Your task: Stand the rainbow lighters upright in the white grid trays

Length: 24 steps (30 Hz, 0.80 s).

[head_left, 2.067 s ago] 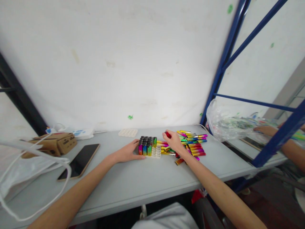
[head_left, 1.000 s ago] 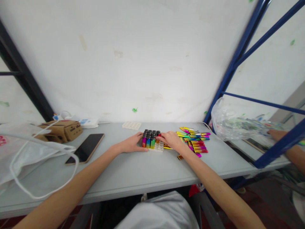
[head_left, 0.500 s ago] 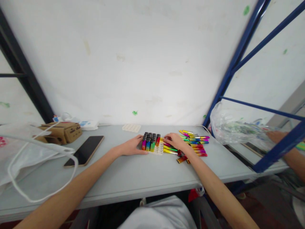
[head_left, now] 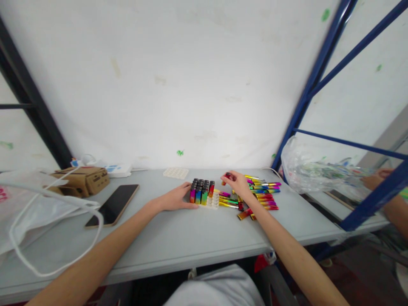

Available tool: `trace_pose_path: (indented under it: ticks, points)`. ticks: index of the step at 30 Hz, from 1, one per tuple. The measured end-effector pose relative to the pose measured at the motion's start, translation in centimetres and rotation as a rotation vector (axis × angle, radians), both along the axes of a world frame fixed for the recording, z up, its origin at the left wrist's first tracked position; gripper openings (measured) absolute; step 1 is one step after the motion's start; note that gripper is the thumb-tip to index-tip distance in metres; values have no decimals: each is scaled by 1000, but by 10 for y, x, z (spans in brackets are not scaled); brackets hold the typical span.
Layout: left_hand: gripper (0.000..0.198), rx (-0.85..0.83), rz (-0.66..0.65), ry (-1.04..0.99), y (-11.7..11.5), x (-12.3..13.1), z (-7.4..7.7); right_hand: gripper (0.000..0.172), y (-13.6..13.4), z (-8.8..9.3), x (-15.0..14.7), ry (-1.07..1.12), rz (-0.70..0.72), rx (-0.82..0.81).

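In the head view, several metallic rainbow-coloured lighters (head_left: 198,193) with black tops stand upright in rows in a white tray with round holes (head_left: 213,203). My left hand (head_left: 177,197) is curled around the tray's left end, fingers behind and thumb along the front. To the right of the tray, my right hand (head_left: 237,183) pinches a red lighter (head_left: 226,177) by thumb and fingers, raised above the table. Beneath and beside that hand lies a loose pile of shiny lighters (head_left: 264,196) on their sides, partly hidden by my right wrist.
A second white tray (head_left: 176,172) lies by the wall. On the left are a phone (head_left: 116,204), a cardboard box (head_left: 84,180), a plastic bag (head_left: 28,204) and a looping white cable (head_left: 100,229). A blue frame (head_left: 295,119) and clear bag (head_left: 302,170) stand right; another person's hand (head_left: 374,180) shows beyond.
My right hand has lifted up from the pile beside the tray, and a red lighter now shows in its fingers. My left hand stays at the tray's left end.
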<state>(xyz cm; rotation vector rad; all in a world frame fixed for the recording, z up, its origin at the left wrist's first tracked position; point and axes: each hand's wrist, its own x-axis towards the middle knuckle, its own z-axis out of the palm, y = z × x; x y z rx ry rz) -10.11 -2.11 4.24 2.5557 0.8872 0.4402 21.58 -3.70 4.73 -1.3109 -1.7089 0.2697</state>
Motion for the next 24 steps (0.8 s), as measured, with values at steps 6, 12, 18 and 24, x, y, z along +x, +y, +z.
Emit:
trace_pose_path:
  ticks: [6,12,18,24]
  points:
    - [78,5,8,-1,-1,0,1,55,-5,4,-12,326,190,-109]
    - [75,7,-11,-33,0,0,0,48,-10,0,-22,454,244,-188]
    - [75,2,-1,-18,-1,1,1,50,-8,-10,-21,215,49,-60]
    - [78,-1,6,-17,-1,1,1,37,-10,-10,-26,136,-10,2]
